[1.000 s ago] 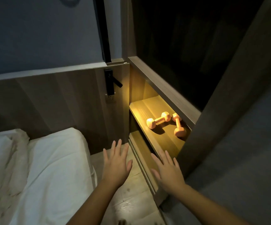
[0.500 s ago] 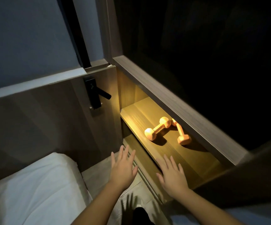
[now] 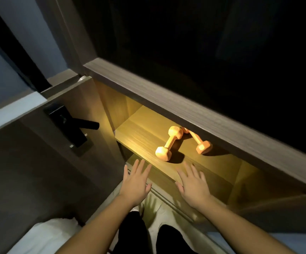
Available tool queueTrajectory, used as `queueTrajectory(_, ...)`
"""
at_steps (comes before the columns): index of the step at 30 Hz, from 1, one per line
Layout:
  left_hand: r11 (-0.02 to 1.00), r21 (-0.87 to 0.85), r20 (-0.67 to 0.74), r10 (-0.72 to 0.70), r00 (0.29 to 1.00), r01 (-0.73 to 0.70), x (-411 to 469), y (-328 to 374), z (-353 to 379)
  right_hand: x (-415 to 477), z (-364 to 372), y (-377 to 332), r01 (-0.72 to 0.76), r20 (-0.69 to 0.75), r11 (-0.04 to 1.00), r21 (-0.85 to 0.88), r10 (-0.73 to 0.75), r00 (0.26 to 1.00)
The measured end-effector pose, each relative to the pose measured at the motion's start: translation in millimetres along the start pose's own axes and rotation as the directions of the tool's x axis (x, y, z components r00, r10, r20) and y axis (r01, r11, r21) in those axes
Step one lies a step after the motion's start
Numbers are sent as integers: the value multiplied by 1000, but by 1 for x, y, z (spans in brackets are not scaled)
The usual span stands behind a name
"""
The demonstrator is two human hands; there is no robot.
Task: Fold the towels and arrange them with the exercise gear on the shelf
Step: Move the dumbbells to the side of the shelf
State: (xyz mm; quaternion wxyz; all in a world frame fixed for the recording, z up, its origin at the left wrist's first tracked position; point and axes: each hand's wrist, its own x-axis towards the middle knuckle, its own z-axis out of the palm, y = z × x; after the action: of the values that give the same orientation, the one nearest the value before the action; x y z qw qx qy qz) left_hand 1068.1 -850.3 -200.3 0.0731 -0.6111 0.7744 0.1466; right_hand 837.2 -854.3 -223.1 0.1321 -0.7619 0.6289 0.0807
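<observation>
Stage: judged early, with nothing folded and nothing yet set beside the gear.
Done so far: near dumbbell (image 3: 169,142) and far dumbbell (image 3: 198,142), both orange, already lying on the lit shelf (image 3: 139,137) at twelve o'clock from the hands. Laid in a loose V, far heads close together, contact unclear.
Left to do: towels to fetch, fold and place, and perhaps the dumbbells to straighten alongside them.
Towels: none plainly in view. White fabric (image 3: 44,237) at seven o'clock in the picture, bedding or towel, impossible to tell.
Left hand (image 3: 135,182): grip open, fingers straight and spread, palm down, holding nothing. Hovering before the shelf's front edge, at seven o'clock from the near dumbbell.
Right hand (image 3: 192,186): grip open in the same way, nothing held. At five o'clock from the near dumbbell, near but apart from it.
Likeliest towel spot: a guess only, the stretch of shelf at ten o'clock from the dumbbells.
Shelf: warm wood grain, glowing yellow inside a recess, strong shadows under both dumbbells.
Overhang: grey-brown top board (image 3: 185,107) running from ten to four o'clock and covering part of the far dumbbell.
Room: dim, black from twelve to two o'clock.
Left side: wooden panel with a black lever handle (image 3: 71,129) at nine o'clock.
Below: pale floor (image 3: 154,204) and dark-trousered legs (image 3: 134,233) at six o'clock.
</observation>
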Motion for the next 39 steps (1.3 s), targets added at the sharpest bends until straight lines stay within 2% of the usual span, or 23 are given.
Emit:
queueTrajectory(5, 989, 63, -14, 134, 991, -133, 42, -40, 45, 26, 61, -8, -137, -104, 988, 76, 144, 984)
queueTrajectory(12, 958, 74, -193, 287, 938, -278, 58, -79, 144, 20, 158, -22, -274, -286, 956, 104, 292, 912)
queueTrajectory(16, 946, 92, -269, 325, 907, -312, 49, -93, 177, -4, 189, -34, -353, -339, 932, 83, 359, 869)
queueTrajectory(21, 930, 106, -330, 368, 870, -353, 63, -82, 160, -5, 176, -32, -375, -361, 924, 73, 375, 854)
queueTrajectory(25, 901, 101, -393, 425, 816, -421, 114, -56, 129, 44, 139, 3, -431, -386, 900, 59, 419, 822)
queueTrajectory(30, 908, 71, -411, 404, 817, -413, 182, -39, 120, 116, 113, 56, -504, -231, 841, 195, 539, 810)
queueTrajectory(35, 874, 48, -366, 466, 805, -484, 221, -30, 122, 152, 91, 87, -504, -359, 853, 134, 516, 778)
queueTrajectory(39, 856, 26, -391, 484, 782, -517, 237, -28, 129, 172, 78, 108, -508, -330, 848, 149, 527, 783)
